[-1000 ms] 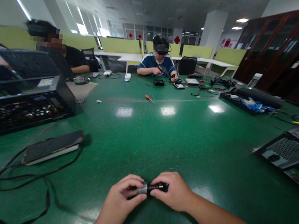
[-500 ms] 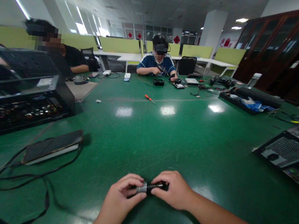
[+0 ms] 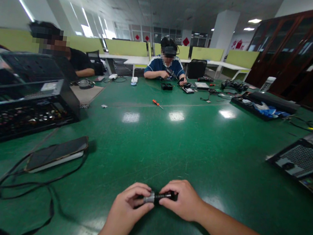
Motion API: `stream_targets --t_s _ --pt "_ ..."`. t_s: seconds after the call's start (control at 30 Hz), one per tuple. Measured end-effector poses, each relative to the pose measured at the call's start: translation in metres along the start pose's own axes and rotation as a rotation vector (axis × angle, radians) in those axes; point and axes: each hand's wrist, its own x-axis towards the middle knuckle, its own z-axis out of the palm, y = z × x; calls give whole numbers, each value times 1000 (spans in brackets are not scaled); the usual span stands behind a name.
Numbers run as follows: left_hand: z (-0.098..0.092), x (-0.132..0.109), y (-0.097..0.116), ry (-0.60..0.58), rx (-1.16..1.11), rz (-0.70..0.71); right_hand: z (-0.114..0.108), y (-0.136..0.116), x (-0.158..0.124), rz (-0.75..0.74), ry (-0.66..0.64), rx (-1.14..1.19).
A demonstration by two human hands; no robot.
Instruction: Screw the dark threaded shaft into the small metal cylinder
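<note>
Both my hands meet low in the head view over the green table (image 3: 153,147). Between them is a small cylindrical part (image 3: 155,197), silver at its left end and black at its right. My left hand (image 3: 127,208) pinches the silver end with thumb and fingers. My right hand (image 3: 182,199) grips the black end, which its fingers partly hide. The part sits just above the table surface; whether it touches the table I cannot tell.
A phone on a flat white pack (image 3: 56,154) with a looping black cable (image 3: 21,189) lies to my left. An open black computer case (image 3: 22,102) stands at far left, another chassis (image 3: 301,160) at right. An orange screwdriver (image 3: 156,103) lies mid-table. Other people work at the far side.
My hands and the cylindrical part stay almost still; only the camera view shifts very slightly.
</note>
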Motion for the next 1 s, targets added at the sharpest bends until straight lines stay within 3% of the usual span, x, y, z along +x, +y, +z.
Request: stream_targets --t_s 1.0 --pt "-2 1 -4 10 -17 12 -4 1 0 26 5 43"
